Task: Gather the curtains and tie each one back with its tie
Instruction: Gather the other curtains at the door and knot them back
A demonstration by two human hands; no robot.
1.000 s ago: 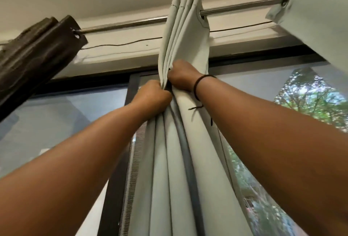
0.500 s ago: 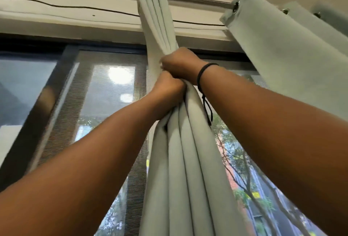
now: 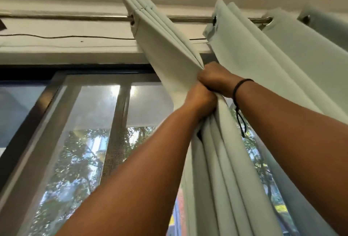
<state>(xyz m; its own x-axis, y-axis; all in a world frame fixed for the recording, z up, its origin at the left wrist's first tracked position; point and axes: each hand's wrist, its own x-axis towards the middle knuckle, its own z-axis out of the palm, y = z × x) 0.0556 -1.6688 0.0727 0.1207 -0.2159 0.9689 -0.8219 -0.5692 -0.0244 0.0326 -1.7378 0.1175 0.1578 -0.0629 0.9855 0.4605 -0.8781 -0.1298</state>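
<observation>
The head view looks steeply upward at a window. Two bare forearms reach up from the bottom of the frame and meet at a pale grey-green curtain [image 3: 222, 169] gathered into long vertical folds right of centre. The left hand [image 3: 199, 100] is curled into a fist around the bunched folds, its grip pressed tight on the fabric. The right hand [image 3: 214, 79] sits directly above it, touching it, with fingers also wrapped round the same bundle. A thin black cord bracelet [image 3: 238, 88] circles the right wrist, its loose ends dangling.

Above the hands the curtain fans out into flat pleats that slant up and left to a metal curtain rod [image 3: 75, 18], where a ring in the fabric threads over the bar. Below the hands the folds hang down to the bottom edge of the frame.

To the right, a second curtain panel [image 3: 282, 62] of the same colour hangs from the rod by its own rings, falling behind the right forearm.

Behind everything is a dark-framed window [image 3: 47, 100] with mesh screen, green trees visible outside. A thin black wire [image 3: 56, 37] runs along the wall under the rod.
</observation>
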